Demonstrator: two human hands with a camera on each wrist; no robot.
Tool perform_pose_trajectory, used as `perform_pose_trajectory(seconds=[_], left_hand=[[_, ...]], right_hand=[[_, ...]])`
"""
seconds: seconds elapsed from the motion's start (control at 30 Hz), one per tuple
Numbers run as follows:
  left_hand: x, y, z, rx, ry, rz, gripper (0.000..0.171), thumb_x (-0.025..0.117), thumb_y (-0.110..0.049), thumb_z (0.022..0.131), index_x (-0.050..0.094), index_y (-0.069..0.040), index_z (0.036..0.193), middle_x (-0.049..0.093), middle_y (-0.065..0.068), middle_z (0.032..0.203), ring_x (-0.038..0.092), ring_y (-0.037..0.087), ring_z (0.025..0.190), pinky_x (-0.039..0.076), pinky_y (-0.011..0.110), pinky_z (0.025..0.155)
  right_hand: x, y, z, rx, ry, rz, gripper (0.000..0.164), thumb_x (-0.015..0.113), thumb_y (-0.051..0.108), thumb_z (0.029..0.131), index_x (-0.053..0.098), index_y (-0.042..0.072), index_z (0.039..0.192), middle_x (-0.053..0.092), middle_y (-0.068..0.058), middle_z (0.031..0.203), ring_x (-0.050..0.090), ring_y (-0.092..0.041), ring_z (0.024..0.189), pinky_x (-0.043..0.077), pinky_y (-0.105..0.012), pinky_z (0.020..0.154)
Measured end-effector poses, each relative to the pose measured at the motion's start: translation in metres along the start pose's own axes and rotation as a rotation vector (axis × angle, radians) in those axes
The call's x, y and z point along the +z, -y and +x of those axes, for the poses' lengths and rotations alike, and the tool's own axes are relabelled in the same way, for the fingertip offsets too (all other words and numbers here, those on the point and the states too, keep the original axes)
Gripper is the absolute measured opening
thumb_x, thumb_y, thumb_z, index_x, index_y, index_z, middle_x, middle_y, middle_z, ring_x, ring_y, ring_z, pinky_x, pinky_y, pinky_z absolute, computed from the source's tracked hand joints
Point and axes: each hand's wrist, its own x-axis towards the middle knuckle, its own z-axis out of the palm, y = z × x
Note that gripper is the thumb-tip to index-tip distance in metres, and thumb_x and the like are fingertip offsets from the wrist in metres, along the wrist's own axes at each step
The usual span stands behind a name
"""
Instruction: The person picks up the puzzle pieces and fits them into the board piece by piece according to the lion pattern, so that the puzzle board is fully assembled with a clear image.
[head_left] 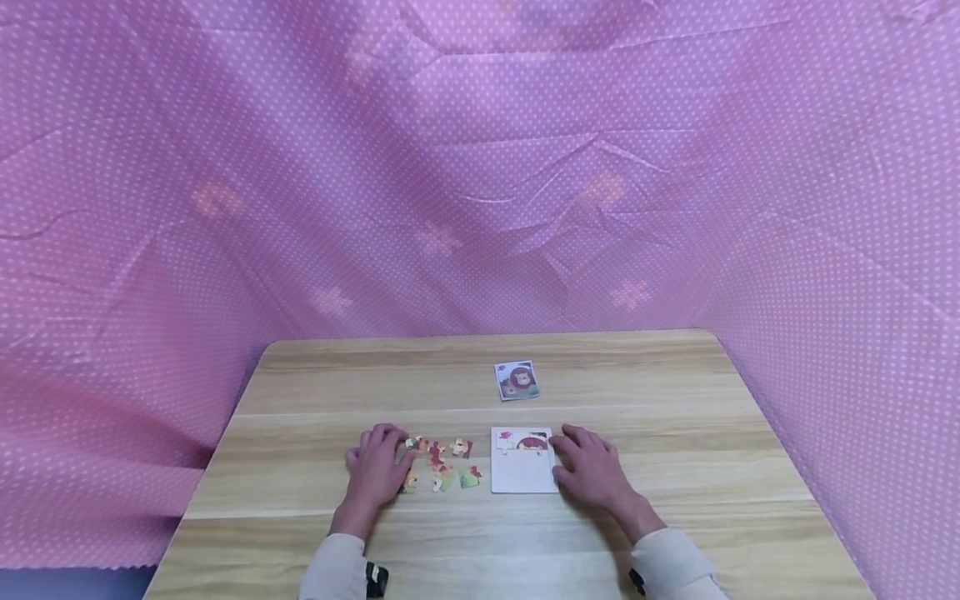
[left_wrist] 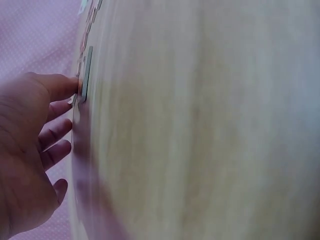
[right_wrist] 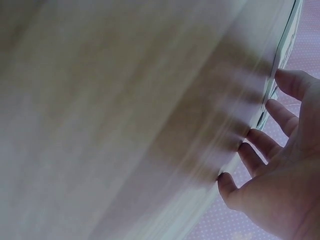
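A white square puzzle tray (head_left: 523,472) lies on the table with a few picture pieces (head_left: 531,442) along its upper edge. My right hand (head_left: 596,473) rests at the tray's right side, thumb and fingertips at the edge. In the right wrist view, the fingers (right_wrist: 282,117) are spread and gently bent along that edge. Several loose jigsaw pieces (head_left: 437,454) lie left of the tray. My left hand (head_left: 377,467) is beside their left end, with its thumb close to a jigsaw piece (left_wrist: 86,75) in the left wrist view and its other fingers loosely bent.
A small picture card (head_left: 517,380) showing a lion lies beyond the tray. The wooden table (head_left: 637,375) has rounded far corners. Pink dotted cloth (head_left: 480,208) hangs behind it and on both sides.
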Motion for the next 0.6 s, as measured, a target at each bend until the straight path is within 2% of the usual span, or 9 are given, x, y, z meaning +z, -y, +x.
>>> perform_pose_trajectory(seconds=[0.13, 0.33, 0.47, 0.6], left_hand=[[0.0, 0.0, 0.001, -0.013, -0.014, -0.03, 0.036, 0.07, -0.035, 0.085, 0.062, -0.018, 0.115, 0.058, 0.003, 0.125, 0.046, 0.027, 0.115, 0.027, 0.054, 0.094], [0.001, -0.003, 0.0, -0.031, -0.04, -0.132, 0.021, 0.07, -0.024, 0.086, 0.062, -0.021, 0.105, 0.066, -0.005, 0.096, 0.053, 0.02, 0.097, 0.025, 0.048, 0.091], [0.001, -0.011, 0.0, -0.024, -0.036, -0.215, 0.018, 0.068, -0.021, 0.087, 0.063, -0.022, 0.105, 0.067, -0.008, 0.089, 0.055, 0.017, 0.091, 0.024, 0.047, 0.094], [0.003, -0.025, 0.001, 0.017, -0.033, -0.247, 0.017, 0.068, -0.019, 0.087, 0.063, -0.021, 0.103, 0.066, -0.009, 0.087, 0.055, 0.015, 0.087, 0.026, 0.047, 0.093]], right_hand=[[0.0, 0.001, 0.0, -0.003, -0.002, 0.002, 0.05, 0.066, 0.039, 0.087, 0.055, 0.026, 0.134, 0.042, -0.009, 0.15, 0.037, -0.034, 0.138, 0.027, -0.062, 0.108], [0.001, 0.0, -0.001, -0.002, -0.01, 0.003, 0.049, 0.065, 0.038, 0.087, 0.056, 0.026, 0.134, 0.042, -0.01, 0.15, 0.037, -0.034, 0.138, 0.027, -0.062, 0.107], [0.002, 0.0, 0.0, -0.003, -0.014, 0.002, 0.049, 0.065, 0.038, 0.087, 0.056, 0.026, 0.133, 0.042, -0.01, 0.15, 0.037, -0.034, 0.137, 0.027, -0.062, 0.107], [0.003, 0.0, 0.0, -0.003, -0.014, -0.004, 0.048, 0.065, 0.037, 0.087, 0.055, 0.026, 0.134, 0.041, -0.009, 0.15, 0.037, -0.035, 0.138, 0.027, -0.062, 0.107]])
